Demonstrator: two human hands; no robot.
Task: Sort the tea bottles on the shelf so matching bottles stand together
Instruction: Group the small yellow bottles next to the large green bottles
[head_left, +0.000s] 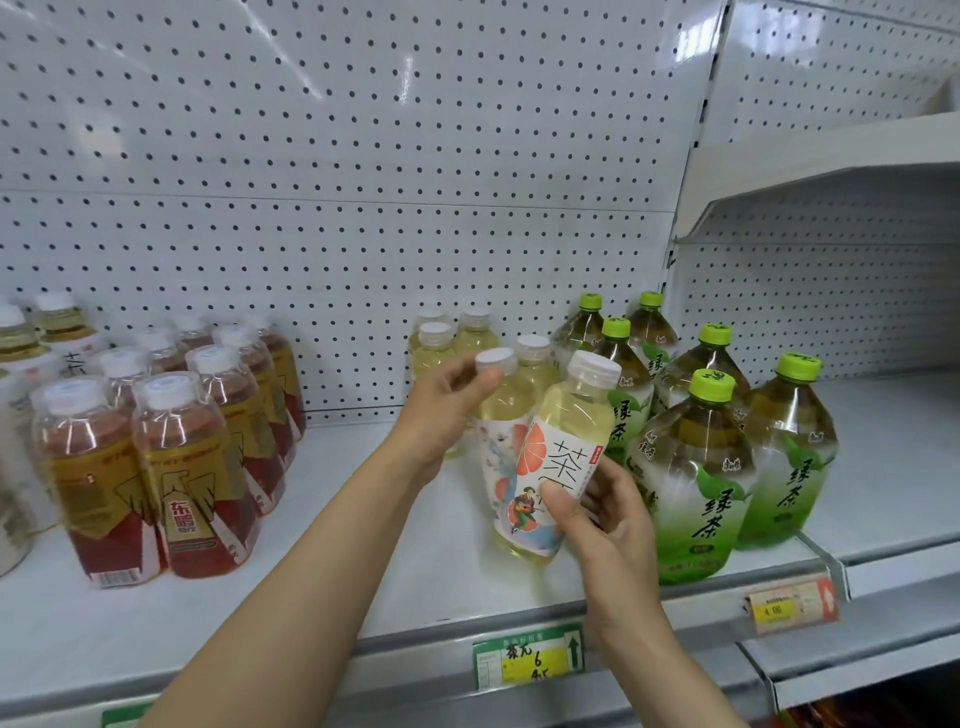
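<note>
Right hand (605, 525) grips tilted pale tea bottle (563, 447) left of green-capped bottles (691, 478); my left hand (447, 410) grasps neighbouring pale bottle (501, 400).

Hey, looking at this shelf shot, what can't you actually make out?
Head view:
- Bottles at the far left: cut off by the frame edge, labels unreadable.
- Pale bottle in the left hand: its label is partly hidden by the tilted bottle the right hand holds.
- Orange price tag: print too small and blurred.
- Rear pale bottles: labels hidden by the left hand.
</note>
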